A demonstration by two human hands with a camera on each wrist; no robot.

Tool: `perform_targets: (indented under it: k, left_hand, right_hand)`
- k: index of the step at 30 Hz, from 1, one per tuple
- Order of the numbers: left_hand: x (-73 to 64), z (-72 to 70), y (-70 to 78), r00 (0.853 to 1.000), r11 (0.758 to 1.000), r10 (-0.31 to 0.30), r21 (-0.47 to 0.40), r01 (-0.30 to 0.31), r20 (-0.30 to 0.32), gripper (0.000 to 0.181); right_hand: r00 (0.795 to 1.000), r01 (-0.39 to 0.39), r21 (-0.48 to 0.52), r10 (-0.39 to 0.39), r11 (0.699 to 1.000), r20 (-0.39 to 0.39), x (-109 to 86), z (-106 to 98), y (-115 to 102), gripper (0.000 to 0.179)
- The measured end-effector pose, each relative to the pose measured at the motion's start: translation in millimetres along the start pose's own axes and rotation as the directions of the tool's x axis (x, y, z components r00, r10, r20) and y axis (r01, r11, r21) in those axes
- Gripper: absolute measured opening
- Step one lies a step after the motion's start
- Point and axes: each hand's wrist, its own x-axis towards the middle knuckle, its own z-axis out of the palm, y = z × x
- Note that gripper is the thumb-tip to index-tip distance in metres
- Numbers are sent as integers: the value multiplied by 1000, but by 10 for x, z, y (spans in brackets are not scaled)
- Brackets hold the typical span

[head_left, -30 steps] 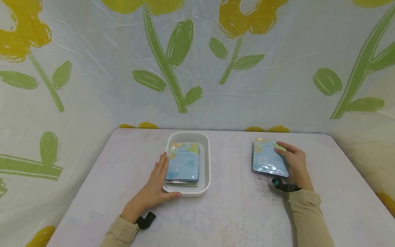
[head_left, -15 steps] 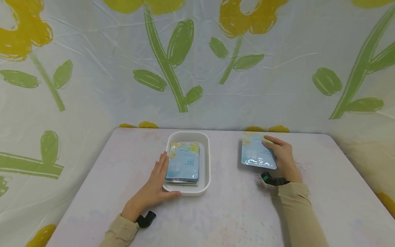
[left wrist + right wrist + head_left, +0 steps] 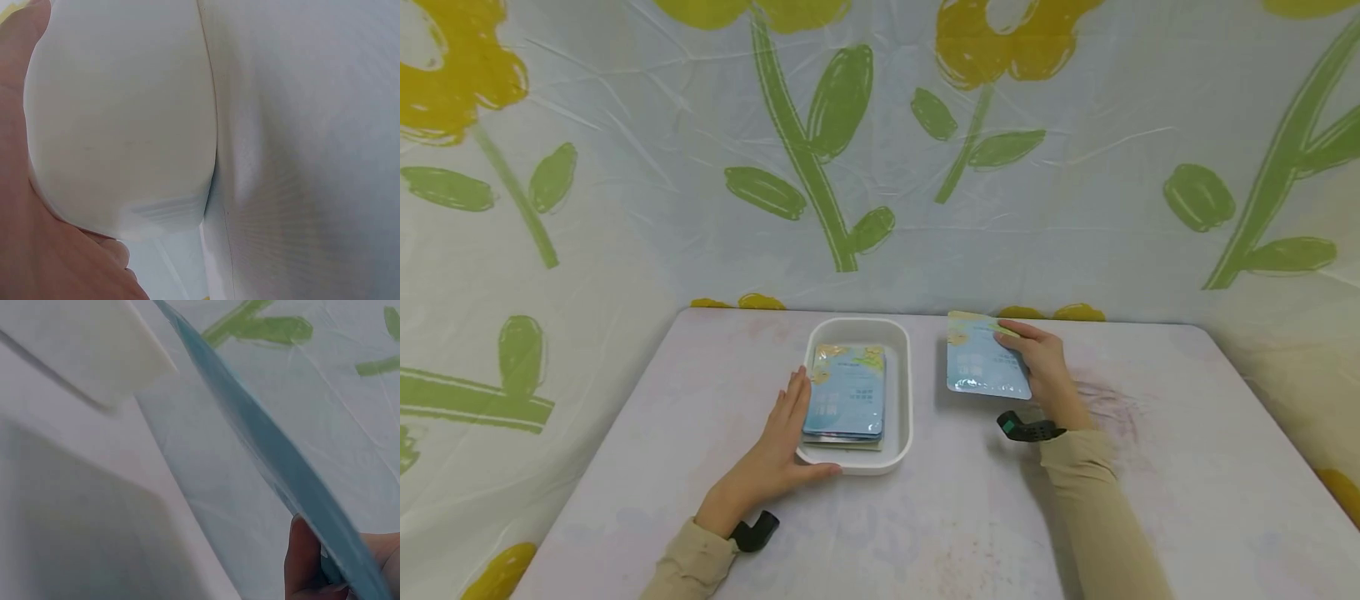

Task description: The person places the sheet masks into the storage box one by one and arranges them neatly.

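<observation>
My right hand [image 3: 1041,367] pinches a flat blue foil sachet [image 3: 983,358] by its right edge, thumb on the printed face. Yellow and green flower print and pale lettering decorate its front. In the right wrist view the sachet [image 3: 269,450] is seen nearly edge-on above its shadow on the table. My left hand [image 3: 772,446] rests along the left side of a white plastic tray [image 3: 904,400], fingers straight and thumb at the near rim. Similar blue sachets [image 3: 847,396] lie stacked inside. The left wrist view shows the tray's outer wall [image 3: 125,125] against the hand.
Both things are over a pale table [image 3: 925,533] with faint reddish smudges. A white cloth printed with yellow flowers and green leaves [image 3: 842,108] hangs behind and at the sides. Each wrist carries a small black camera [image 3: 756,532].
My right hand has carried the sachet left and slightly away from me, toward the tray; it now hangs higher over the table. The left hand and tray have stayed put.
</observation>
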Motion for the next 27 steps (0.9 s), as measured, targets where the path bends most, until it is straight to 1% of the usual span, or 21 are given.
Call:
perform_targets:
  k: [4, 7, 12, 16, 19, 21, 25, 27]
  left_hand:
    - [0, 0, -2, 1000, 1000, -8, -3, 8, 6, 130]
    - [-1, -3, 3, 1000, 1000, -23, -4, 23, 14, 130]
    - [1, -9, 10, 1000, 1000, -19, -1, 19, 11, 130]
    - [2, -13, 15, 1000, 1000, -6, -3, 6, 3, 130]
    - [0, -16, 19, 1000, 1000, -7, -7, 7, 3, 130]
    - [5, -16, 19, 1000, 1000, -19, -10, 19, 9, 130]
    - [13, -5, 2, 1000, 1000, -21, -7, 21, 15, 130]
    - [16, 3, -12, 1000, 1000, -3, -6, 3, 6, 130]
  right_hand:
    - [999, -7, -21, 8, 1000, 34, -21, 152, -19, 52]
    - [998, 3, -30, -1, 1000, 55, -25, 265, -33, 51]
    - [996, 30, 2, -30, 1000, 87, -28, 463, -49, 48]
    - [993, 50, 10, -51, 999, 107, -70, 616, -65, 47]
    - [990, 62, 20, -64, 998, 124, -114, 718, -75, 45]
    - [988, 67, 28, -70, 997, 137, -144, 787, -82, 45]
    - [987, 77, 36, -81, 996, 137, -210, 930, -96, 43]
    - [987, 84, 35, -88, 996, 135, -234, 1004, -97, 42]
